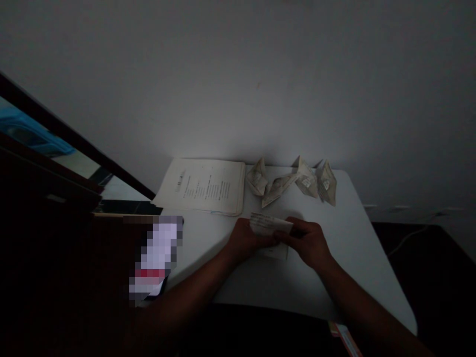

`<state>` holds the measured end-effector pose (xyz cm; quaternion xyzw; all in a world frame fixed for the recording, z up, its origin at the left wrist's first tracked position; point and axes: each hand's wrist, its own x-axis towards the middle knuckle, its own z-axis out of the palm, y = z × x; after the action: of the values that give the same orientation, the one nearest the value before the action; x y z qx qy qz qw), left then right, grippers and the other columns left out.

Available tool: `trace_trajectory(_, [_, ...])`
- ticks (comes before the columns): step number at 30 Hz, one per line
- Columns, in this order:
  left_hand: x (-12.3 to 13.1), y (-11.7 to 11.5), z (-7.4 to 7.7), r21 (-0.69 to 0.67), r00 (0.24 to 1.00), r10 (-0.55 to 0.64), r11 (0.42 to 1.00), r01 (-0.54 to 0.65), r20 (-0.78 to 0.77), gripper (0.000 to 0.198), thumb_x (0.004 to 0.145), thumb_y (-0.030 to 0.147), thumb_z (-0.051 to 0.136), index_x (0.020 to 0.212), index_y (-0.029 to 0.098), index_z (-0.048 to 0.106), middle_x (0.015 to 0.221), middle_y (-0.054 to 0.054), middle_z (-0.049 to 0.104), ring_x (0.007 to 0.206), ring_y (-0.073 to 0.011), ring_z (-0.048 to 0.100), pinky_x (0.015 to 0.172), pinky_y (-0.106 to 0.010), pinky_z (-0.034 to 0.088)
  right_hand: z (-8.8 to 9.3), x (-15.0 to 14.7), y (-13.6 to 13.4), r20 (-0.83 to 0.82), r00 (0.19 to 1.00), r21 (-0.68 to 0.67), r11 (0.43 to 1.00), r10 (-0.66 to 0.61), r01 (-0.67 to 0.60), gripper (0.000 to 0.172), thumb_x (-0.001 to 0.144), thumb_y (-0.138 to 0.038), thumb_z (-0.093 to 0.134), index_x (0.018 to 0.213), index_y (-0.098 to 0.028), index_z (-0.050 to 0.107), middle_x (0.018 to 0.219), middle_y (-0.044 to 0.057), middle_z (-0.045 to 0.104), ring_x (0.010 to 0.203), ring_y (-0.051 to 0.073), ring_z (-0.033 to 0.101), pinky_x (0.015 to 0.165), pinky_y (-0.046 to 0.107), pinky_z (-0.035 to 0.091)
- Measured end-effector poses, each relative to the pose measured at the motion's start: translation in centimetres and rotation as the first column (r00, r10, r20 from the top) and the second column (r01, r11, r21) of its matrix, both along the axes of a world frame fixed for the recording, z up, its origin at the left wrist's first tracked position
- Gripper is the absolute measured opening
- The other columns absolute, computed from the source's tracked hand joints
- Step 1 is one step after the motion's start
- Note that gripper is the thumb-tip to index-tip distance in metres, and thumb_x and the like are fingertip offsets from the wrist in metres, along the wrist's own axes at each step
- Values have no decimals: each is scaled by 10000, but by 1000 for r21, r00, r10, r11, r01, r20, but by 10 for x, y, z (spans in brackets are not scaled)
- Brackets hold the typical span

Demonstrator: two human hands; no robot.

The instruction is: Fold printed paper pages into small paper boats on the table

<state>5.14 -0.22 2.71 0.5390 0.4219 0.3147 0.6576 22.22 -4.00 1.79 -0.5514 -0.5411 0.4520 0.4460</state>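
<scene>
A partly folded sheet of printed paper [269, 225] is held between both hands above the white table, its lower part hanging below the fingers. My left hand [245, 240] is closed on its left side, thumb pointing inward. On the right side my right hand [308, 240] pinches the same paper between thumb and fingers. Just beyond the hands stand several folded paper boats, one of them [257, 177] beside the paper stack and another [327, 183] farthest right.
A stack of printed sheets [201, 186] lies at the table's back left. A phone with a blurred screen [158, 255] is at the left edge. The white table [372, 267] stands against a grey wall. A cable [409, 239] runs at the right.
</scene>
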Motion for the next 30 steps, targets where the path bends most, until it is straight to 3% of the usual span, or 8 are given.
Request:
trace_trajectory(3, [-1,0,0,-24,1000,-18,1000,18,18,304,535,196,794,831,159,735,814,-53,731,727,-211,677,681,-305,526,2,3,1,71,997,74,997,-32,26,236,683,-396,717,636,-172,656,568,-16,537,522,114,489,473,234,397])
trace_trajectory(8, [-1,2,1,-51,999,-36,998,35,-3,344,525,213,806,851,130,731,811,-73,728,701,-206,665,661,-298,513,2,5,0,48,991,172,978,-125,115,141,707,-335,709,738,-197,712,641,2,573,585,130,520,505,244,396])
trace_trajectory(13, [0,2,0,-81,999,-36,996,38,27,367,522,226,808,867,131,728,833,-85,725,719,-212,665,687,-324,516,3,5,-1,68,983,183,971,-168,153,140,712,-336,699,744,-202,722,638,1,579,575,128,526,505,244,409])
trace_trajectory(18, [-2,2,-1,-57,999,-41,998,42,18,365,524,215,800,876,145,729,839,-76,726,724,-220,668,681,-330,520,6,4,0,43,991,54,991,-124,122,224,688,-391,700,754,-177,713,584,-6,580,521,115,503,454,224,396])
trace_trajectory(22, [-2,0,-1,-42,997,-81,996,81,12,284,546,200,786,824,167,738,794,-42,727,683,-192,664,657,-294,512,6,3,1,2,1000,-37,999,7,-7,218,667,-379,718,703,-166,689,539,-26,552,474,98,462,428,218,354])
trace_trajectory(25, [-1,-1,0,-37,995,-100,994,100,-4,241,546,181,779,783,169,736,750,-20,719,643,-170,651,632,-274,501,7,3,1,34,995,-2,996,94,-94,204,693,-349,706,617,-168,651,547,-27,544,510,103,478,475,226,371])
trace_trajectory(30, [-2,1,1,-10,986,-158,987,157,-49,215,546,192,779,751,152,726,702,-14,701,596,-151,621,588,-257,482,7,8,0,120,992,135,990,31,-47,156,709,-328,706,646,-188,679,579,-19,563,542,114,507,504,240,382])
